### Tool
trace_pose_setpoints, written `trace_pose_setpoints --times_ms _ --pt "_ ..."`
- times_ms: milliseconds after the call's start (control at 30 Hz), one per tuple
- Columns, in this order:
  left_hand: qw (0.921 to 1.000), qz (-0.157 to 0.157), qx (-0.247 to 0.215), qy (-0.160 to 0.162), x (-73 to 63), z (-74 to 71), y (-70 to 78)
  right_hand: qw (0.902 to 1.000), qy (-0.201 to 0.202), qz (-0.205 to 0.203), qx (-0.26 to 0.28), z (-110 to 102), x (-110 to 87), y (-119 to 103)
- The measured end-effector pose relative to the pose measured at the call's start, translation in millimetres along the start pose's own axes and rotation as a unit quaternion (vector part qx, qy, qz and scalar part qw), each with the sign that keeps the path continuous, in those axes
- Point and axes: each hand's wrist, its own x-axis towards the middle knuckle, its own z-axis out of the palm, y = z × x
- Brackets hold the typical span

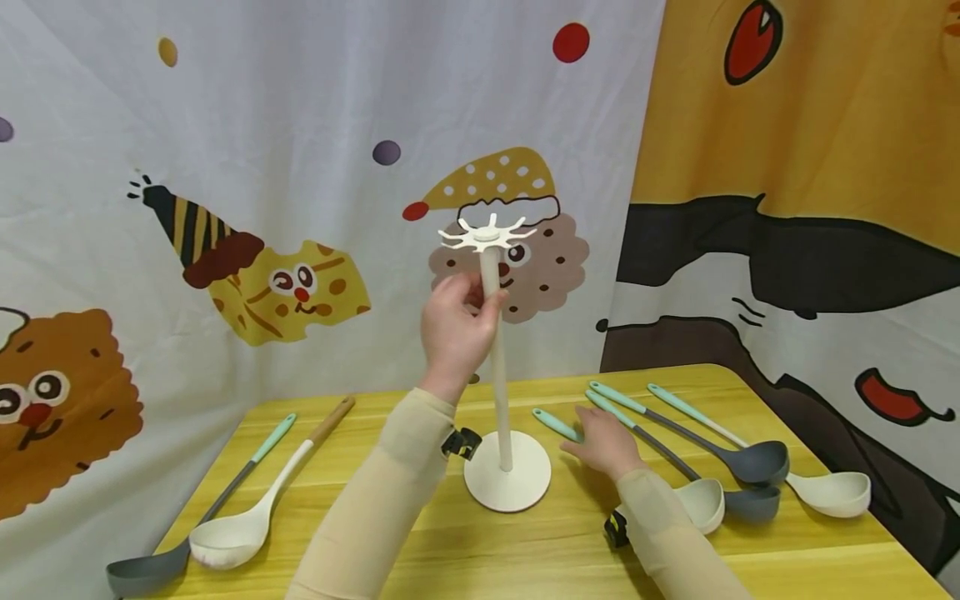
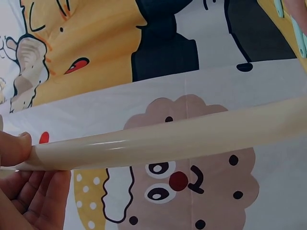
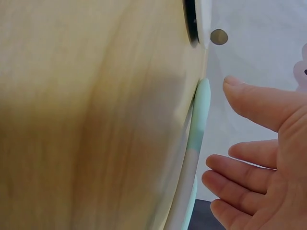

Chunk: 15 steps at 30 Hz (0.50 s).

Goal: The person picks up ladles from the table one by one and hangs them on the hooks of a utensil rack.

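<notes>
A white utensil stand stands upright mid-table, with a round base and a ring of hook arms on top. My left hand holds its pole just below the hooks, thumb on one side and fingers on the other, as the left wrist view shows on the pole. To the right of the base, my right hand hovers over a white ladle with a mint handle. In the right wrist view its fingers are spread and apart from the handle. My right forearm hides the ladle's middle.
Right of that hand lie two grey ladles and another white ladle, all mint-handled. On the left are a grey ladle and a white ladle with a wooden handle. A printed curtain hangs behind the wooden table.
</notes>
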Motion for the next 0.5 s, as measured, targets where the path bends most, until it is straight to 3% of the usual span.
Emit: trace_pose_setpoints --times_ms 500 --pt "0.9999 0.011 0.006 0.007 -3.3 5.5 -0.5 0.9997 -0.019 0.012 0.0 1.6 4.9 -1.0"
